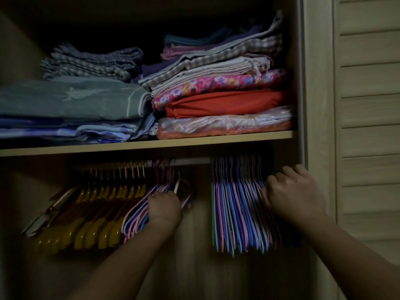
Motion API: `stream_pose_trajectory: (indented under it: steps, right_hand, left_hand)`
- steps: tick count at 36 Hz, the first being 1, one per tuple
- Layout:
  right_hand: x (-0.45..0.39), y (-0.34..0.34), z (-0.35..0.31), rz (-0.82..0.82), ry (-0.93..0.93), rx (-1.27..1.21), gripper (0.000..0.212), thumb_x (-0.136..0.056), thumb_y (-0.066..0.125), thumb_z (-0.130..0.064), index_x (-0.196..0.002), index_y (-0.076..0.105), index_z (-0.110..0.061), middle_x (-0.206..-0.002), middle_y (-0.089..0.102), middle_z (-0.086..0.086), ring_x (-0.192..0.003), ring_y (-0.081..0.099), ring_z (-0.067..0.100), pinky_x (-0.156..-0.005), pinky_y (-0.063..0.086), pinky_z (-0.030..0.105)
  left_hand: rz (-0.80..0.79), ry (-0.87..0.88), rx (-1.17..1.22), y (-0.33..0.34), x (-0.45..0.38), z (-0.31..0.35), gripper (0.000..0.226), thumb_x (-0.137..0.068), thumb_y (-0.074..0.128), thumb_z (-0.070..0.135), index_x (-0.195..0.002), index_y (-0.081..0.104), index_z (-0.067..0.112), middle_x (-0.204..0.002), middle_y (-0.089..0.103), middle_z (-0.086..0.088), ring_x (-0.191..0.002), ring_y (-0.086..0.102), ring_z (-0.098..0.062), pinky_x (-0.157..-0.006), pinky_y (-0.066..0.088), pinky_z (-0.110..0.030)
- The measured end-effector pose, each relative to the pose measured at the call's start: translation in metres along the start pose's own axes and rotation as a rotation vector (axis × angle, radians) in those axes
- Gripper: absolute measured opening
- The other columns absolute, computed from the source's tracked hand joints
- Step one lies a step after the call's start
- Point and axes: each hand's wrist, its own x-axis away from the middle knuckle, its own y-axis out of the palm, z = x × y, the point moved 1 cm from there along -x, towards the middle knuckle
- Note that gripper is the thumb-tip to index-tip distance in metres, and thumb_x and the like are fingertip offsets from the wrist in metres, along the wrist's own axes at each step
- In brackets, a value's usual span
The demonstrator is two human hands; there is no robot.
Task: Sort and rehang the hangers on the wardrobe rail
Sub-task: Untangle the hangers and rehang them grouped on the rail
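Left hand: the left hand [165,205] reaches up under the rail and curls round a small bunch of thin pink, blue and white wire hangers [138,215] that hang near the rail's middle, their shoulders swung out to the left.
Right hand: the right hand [290,192] has its fingers bent against the right face of the large pack of thin purple, blue and pink wire hangers [236,213]; whether it clasps any or only presses them I cannot tell.
Large pack: it hangs at the rail's right end, close to the wardrobe's side wall, strands tight together.
Yellow set: a row of chunky yellow plastic hangers [95,224] takes the rail's left part, just beside the small bunch.
Rail: the metal wardrobe rail [190,161] shows bare between the two thin-hanger groups.
Handling: the thin hangers look light, springy and prone to tangling at the hooks; taking them by the necks just under the hooks should keep a bunch together. The yellow ones look stiffer and bulkier.
Shelf: a pale wooden shelf [151,144] runs above the rail, bearing stacks of folded cloth, among them an orange-red folded fabric [225,103] toward its right end.
Room: dim light; a slatted wooden door [365,105] stands at the right.
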Motion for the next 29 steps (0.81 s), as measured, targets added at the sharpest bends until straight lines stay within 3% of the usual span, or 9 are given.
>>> stream_pose_trajectory:
  steps: [3,6,8,12,22,24,29]
  right_hand:
    - [0.000,0.000,0.000,0.026,-0.002,-0.001,0.038,-0.089,0.043,-0.038,-0.067,0.063,-0.014,-0.066,0.065,0.011,-0.069,0.056,0.029,-0.075,0.035,0.043]
    - [-0.001,-0.001,0.002,0.045,-0.003,0.012,0.040,-0.090,0.040,-0.038,-0.068,0.062,-0.014,-0.067,0.065,0.012,-0.069,0.056,0.029,-0.075,0.035,0.043]
    - [0.000,0.001,0.000,0.040,-0.009,0.014,0.039,-0.091,0.041,-0.038,-0.068,0.062,-0.014,-0.067,0.065,0.011,-0.069,0.056,0.029,-0.075,0.035,0.043]
    - [-0.001,0.005,-0.001,0.054,0.004,0.015,0.035,-0.089,0.045,-0.037,-0.067,0.061,-0.015,-0.066,0.065,0.012,-0.070,0.055,0.029,-0.076,0.035,0.043]
    - [-0.001,0.001,0.000,0.015,0.027,0.017,0.030,-0.087,0.055,-0.034,-0.066,0.061,-0.014,-0.065,0.064,0.012,-0.068,0.055,0.030,-0.074,0.034,0.043]
    - [-0.001,-0.001,0.001,0.007,0.026,0.018,0.031,-0.088,0.054,-0.034,-0.066,0.061,-0.013,-0.065,0.064,0.012,-0.067,0.055,0.030,-0.074,0.034,0.043]
    - [0.001,-0.003,-0.002,0.028,0.022,0.023,0.031,-0.088,0.053,-0.034,-0.066,0.061,-0.013,-0.065,0.065,0.013,-0.069,0.056,0.030,-0.075,0.036,0.043]
  left_hand:
    - [-0.043,-0.054,0.344,0.002,0.003,-0.003,0.028,-0.093,0.052,0.032,-0.114,0.056,0.013,-0.105,0.068,-0.008,-0.092,0.066,-0.027,-0.067,0.042,-0.033]
    - [-0.219,-0.109,0.754,0.001,0.002,-0.007,0.036,-0.091,0.056,0.035,-0.118,0.056,0.011,-0.113,0.064,-0.014,-0.098,0.062,-0.033,-0.078,0.050,-0.035]
    - [-0.202,-0.138,0.864,0.003,0.005,-0.010,0.031,-0.094,0.054,0.029,-0.118,0.058,0.009,-0.113,0.065,-0.017,-0.100,0.062,-0.034,-0.077,0.047,-0.034]
    - [-0.097,-0.183,0.919,0.003,0.003,-0.008,0.024,-0.099,0.047,0.020,-0.115,0.058,0.007,-0.107,0.066,-0.019,-0.095,0.063,-0.035,-0.070,0.042,-0.032]
    - [-0.157,-0.158,0.857,-0.002,-0.030,0.009,0.027,-0.092,0.055,0.023,-0.110,0.063,0.004,-0.111,0.067,-0.021,-0.100,0.063,-0.038,-0.079,0.050,-0.037]
    - [-0.197,-0.142,0.872,0.005,-0.024,0.012,0.029,-0.094,0.055,0.027,-0.112,0.064,0.006,-0.110,0.067,-0.019,-0.096,0.063,-0.036,-0.076,0.050,-0.036]
    - [-0.227,-0.139,0.911,0.021,0.023,0.004,0.032,-0.094,0.054,0.027,-0.118,0.065,0.009,-0.114,0.067,-0.019,-0.103,0.064,-0.036,-0.086,0.053,-0.038]
